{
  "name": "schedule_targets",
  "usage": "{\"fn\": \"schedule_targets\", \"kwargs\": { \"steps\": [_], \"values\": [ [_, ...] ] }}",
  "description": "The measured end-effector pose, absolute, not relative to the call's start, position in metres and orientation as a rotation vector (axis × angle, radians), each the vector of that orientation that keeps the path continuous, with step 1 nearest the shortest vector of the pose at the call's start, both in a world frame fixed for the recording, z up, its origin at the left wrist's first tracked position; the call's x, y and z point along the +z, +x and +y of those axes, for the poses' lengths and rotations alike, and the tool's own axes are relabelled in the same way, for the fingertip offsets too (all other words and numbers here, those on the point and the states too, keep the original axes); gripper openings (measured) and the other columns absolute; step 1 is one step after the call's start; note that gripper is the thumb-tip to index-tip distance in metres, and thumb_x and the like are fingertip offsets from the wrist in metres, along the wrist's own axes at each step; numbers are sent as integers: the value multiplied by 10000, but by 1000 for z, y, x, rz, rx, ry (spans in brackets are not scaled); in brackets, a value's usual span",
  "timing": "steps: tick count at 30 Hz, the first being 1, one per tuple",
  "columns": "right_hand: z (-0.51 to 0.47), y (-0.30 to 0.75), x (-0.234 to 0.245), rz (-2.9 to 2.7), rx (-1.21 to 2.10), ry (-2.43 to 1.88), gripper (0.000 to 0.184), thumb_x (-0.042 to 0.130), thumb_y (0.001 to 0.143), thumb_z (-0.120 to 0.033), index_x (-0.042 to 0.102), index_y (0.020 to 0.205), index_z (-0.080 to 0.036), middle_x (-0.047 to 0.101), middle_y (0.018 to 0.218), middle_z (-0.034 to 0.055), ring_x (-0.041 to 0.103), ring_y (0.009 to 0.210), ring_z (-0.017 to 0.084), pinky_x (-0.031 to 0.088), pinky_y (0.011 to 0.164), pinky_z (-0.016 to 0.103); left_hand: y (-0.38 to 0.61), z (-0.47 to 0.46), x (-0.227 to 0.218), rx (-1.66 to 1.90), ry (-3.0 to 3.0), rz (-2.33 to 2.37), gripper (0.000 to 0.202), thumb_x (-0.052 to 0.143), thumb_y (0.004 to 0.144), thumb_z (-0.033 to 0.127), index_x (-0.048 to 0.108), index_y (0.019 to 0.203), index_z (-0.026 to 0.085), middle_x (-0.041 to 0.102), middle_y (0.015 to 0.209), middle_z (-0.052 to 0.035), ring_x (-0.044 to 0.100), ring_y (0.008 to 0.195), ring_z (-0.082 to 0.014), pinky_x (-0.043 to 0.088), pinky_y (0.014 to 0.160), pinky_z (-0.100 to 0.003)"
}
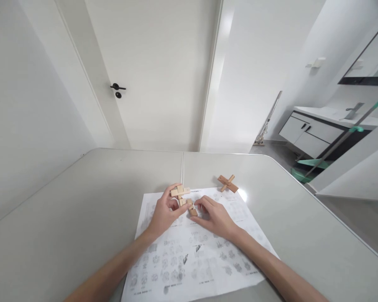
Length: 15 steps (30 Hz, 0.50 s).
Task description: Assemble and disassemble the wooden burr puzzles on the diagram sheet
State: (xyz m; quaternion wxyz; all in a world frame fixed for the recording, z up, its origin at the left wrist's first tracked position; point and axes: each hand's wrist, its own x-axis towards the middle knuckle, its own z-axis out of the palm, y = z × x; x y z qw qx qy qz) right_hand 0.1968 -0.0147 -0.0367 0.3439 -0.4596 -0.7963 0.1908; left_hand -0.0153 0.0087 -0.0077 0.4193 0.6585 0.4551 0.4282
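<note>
My left hand point(166, 214) is closed around a cluster of interlocked pale wooden puzzle pieces point(181, 191), its thumb reaching along the lower side. Just right of that cluster is a short brown notched wooden block point(193, 211), tilted toward me. My right hand point(216, 217) has its thumb and fingertips curled around this block's right end. Whether the block touches the pale pieces, I cannot tell. Farther back on the right lies a crossed pair of brown wooden pieces point(227, 183), apart from both hands.
A printed sheet point(204, 272) with small diagrams lies under my hands on the pale table point(66, 218). A seam runs across the tabletop. Beyond the far edge stands a white door point(157, 75) with a black handle. A sink cabinet point(315, 130) is at the right.
</note>
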Motion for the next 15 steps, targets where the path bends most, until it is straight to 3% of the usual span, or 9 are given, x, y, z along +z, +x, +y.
{"fn": "schedule_targets", "kwargs": {
  "steps": [8,12,15],
  "values": [
    [-11,196,-46,-2110,356,-1266,193,523,985,-394,585,979,-211,632,831,38,571,652,173,397,581,278,-7,1,-9,989,1785,1117,706,763,802,438,471,1408,223,502,531,111,516,511,-118,472,608,-244],
    [-8,202,-43,-1814,635,-1339,276,485,1000,-455,560,1091,-205,662,817,40,568,635,189,403,598,301,-7,4,-9,991,1709,1129,707,771,790,478,487,1384,220,522,540,95,532,519,-129,489,588,-248],
    [-4,206,-36,-1467,1042,-1186,359,480,995,-535,569,1129,-213,683,950,65,565,653,171,435,610,304,-8,9,-13,1008,1591,1126,712,786,772,483,495,1371,233,555,602,76,521,506,-122,462,522,-233]
  ]
}}
